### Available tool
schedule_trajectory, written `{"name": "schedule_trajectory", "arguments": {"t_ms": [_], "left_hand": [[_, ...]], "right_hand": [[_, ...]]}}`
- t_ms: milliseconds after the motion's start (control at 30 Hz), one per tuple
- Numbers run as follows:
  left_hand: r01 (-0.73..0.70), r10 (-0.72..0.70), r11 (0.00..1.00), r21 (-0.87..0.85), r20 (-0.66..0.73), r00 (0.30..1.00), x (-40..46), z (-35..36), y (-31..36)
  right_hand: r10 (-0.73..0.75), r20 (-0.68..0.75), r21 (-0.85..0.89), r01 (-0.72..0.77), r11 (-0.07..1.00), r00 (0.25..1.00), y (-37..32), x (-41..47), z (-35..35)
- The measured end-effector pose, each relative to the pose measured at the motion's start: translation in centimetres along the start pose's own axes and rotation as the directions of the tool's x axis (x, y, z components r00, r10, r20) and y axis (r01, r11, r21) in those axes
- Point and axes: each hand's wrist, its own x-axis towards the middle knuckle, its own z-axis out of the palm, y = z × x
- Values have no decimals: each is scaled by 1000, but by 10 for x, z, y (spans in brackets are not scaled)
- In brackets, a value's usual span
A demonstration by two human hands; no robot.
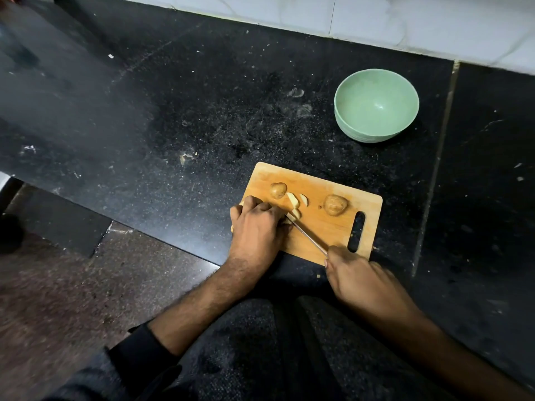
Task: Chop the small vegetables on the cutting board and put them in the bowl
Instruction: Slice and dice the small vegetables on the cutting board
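From the head camera, a rectangular light-wood cutting board [333, 227] with a slot handle at its right end lies on a black speckled stone counter [173, 125], its long axis running left to right and tipped slightly down toward the right. Two small round brown-skinned vegetables sit whole on the far part of the board — one [278, 190] near the left, a larger one [335, 204] further right, close to the slot. Between them, pale cut pieces [296, 205] lie scattered on the wood.

The left hand [257, 224] rests on the board's left end with fingers curled over the piece being cut; what it holds is mostly hidden under the knuckles. The right hand [359, 282] grips the handle of a thin-bladed metal knife [307, 237], the handle itself hidden in the fist. The blade's long axis runs diagonally — its tip points up and left, meeting the cut pieces just beside the left fingers.

A round pale-green bowl [376, 133] stands upright on the counter beyond the board's right end, well apart from it. A white tiled wall [405, 15] borders the counter's far edge.
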Motion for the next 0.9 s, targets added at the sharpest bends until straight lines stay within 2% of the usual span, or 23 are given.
{"name": "schedule_trajectory", "arguments": {"t_ms": [233,467,600,900], "left_hand": [[18,-18,1000,-24,-3,1000,1,0,-1],[22,-22,1000,7,-58,998,0,4,-1],[20,-18,999,43,-49,999,0,5,-1],[44,-42,998,35,-56,998,-5,4,-10]], "right_hand": [[0,33,33,-1,999,999,-4,14,1],[123,183,96,-143,985,975,10,-15,-5],[131,134,87,-143,986,982,5,-19,-8],[22,-1,16,-22,1000,1000,-2,-10,-3]]}}
